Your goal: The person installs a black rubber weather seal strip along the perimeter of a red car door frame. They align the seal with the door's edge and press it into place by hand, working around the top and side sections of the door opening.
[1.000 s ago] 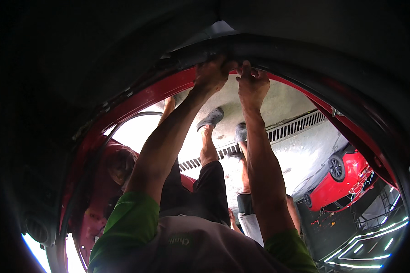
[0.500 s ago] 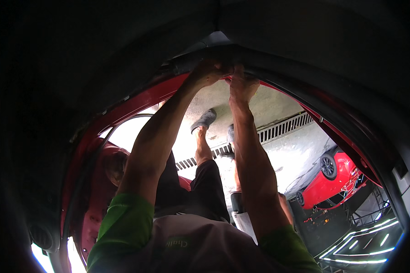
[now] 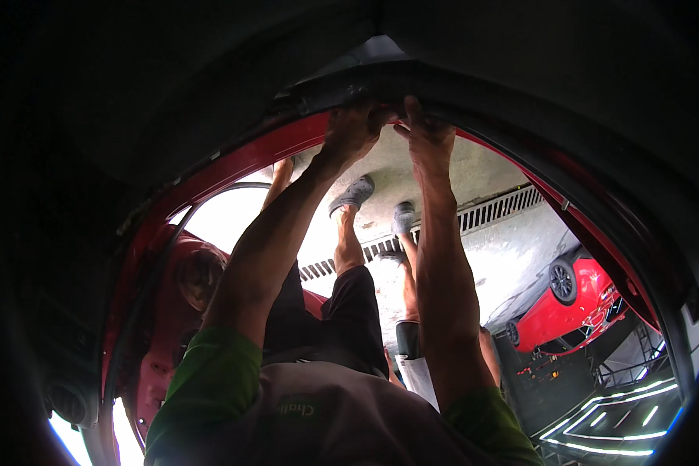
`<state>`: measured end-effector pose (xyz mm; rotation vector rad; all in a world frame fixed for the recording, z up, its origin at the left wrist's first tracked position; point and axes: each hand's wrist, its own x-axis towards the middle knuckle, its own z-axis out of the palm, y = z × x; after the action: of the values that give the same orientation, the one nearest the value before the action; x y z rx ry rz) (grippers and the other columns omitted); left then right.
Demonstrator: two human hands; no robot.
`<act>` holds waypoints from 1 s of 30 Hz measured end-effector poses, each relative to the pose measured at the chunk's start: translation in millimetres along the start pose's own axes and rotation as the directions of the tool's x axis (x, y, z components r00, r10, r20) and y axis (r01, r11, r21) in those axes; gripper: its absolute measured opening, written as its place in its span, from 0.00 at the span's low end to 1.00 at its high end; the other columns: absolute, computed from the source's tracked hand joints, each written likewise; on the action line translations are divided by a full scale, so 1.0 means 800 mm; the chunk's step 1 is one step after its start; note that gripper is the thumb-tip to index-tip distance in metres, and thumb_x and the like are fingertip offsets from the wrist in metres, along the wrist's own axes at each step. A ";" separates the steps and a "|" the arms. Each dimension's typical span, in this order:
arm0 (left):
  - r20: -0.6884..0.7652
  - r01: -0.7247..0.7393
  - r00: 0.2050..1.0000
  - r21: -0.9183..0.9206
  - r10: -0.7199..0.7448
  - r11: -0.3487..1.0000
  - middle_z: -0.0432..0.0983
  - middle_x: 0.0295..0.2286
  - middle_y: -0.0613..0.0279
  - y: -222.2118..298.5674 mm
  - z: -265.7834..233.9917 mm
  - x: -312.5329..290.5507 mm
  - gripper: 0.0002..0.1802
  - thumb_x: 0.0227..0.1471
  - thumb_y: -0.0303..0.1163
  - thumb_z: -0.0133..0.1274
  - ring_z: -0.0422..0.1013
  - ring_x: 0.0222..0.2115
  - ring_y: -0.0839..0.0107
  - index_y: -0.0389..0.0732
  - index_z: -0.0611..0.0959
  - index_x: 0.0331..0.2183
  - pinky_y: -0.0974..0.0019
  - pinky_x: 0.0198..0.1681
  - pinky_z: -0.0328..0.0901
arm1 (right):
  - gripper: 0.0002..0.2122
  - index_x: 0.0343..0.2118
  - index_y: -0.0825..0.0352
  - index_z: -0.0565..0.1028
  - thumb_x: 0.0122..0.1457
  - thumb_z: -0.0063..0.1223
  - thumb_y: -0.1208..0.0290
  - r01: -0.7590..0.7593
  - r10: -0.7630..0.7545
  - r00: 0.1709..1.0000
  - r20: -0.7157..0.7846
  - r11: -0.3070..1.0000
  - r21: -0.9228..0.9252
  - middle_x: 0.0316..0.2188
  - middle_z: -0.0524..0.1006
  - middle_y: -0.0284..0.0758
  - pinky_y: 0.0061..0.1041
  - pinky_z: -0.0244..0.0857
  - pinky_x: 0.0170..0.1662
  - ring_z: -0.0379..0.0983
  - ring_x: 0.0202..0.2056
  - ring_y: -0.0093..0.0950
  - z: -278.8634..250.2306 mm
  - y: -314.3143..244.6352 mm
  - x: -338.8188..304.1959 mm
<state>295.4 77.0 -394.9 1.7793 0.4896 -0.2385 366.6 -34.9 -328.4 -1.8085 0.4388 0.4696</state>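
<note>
Both my arms reach to the edge of a red car's door opening. Along its red metal frame (image 3: 276, 147) runs a black rubber door seal (image 3: 512, 147). My left hand (image 3: 355, 130) is closed at the seal near the middle of the edge, its fingertips in shadow. Just to its right, my right hand (image 3: 431, 142) grips the same strip with one digit pressed up on the dark face; its other fingers are bent and partly hidden. A small gap separates the two hands.
Dark car interior surrounds the opening. Beyond it are a concrete floor with a drain grating (image 3: 505, 210), legs in grey clogs (image 3: 353, 194), and another person's leg (image 3: 410, 279). Another red car (image 3: 567, 303) stands at right; an open red door panel (image 3: 171, 311) is at left.
My hands have moved apart, the right one shifting to the right along the edge. The left hand has moved slightly left. The view has shifted a little.
</note>
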 end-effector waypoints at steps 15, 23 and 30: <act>0.094 0.181 0.975 0.201 -0.203 0.963 0.77 0.50 0.37 -0.048 -0.026 0.010 0.31 0.59 0.49 0.58 0.74 0.52 0.45 0.34 0.77 0.54 0.48 0.55 0.67 | 0.17 0.47 0.67 0.76 0.59 0.69 0.67 -0.112 0.113 0.993 0.023 0.993 -0.028 0.34 0.83 0.35 0.18 0.72 0.22 0.82 0.26 0.23 -0.003 -0.001 0.002; -0.213 0.235 0.956 0.138 -0.203 0.962 0.77 0.48 0.37 -0.039 -0.006 -0.010 0.24 0.59 0.43 0.58 0.73 0.51 0.41 0.36 0.79 0.50 0.46 0.55 0.66 | 0.16 0.46 0.68 0.77 0.58 0.70 0.69 -0.127 0.126 0.989 0.082 0.992 0.003 0.34 0.83 0.36 0.19 0.75 0.24 0.82 0.26 0.24 -0.004 0.014 0.009; -0.170 0.193 0.972 0.202 -0.160 0.960 0.78 0.44 0.39 -0.029 -0.029 -0.003 0.25 0.56 0.45 0.60 0.75 0.48 0.43 0.35 0.81 0.47 0.45 0.51 0.69 | 0.13 0.43 0.69 0.79 0.58 0.69 0.72 -0.082 0.090 0.989 0.118 0.994 -0.068 0.33 0.83 0.35 0.19 0.75 0.25 0.82 0.26 0.25 -0.001 0.018 0.008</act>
<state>280.6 103.6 -407.6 1.9783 0.7592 -0.2912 364.8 -40.1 -343.6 -1.8151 0.4238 0.6555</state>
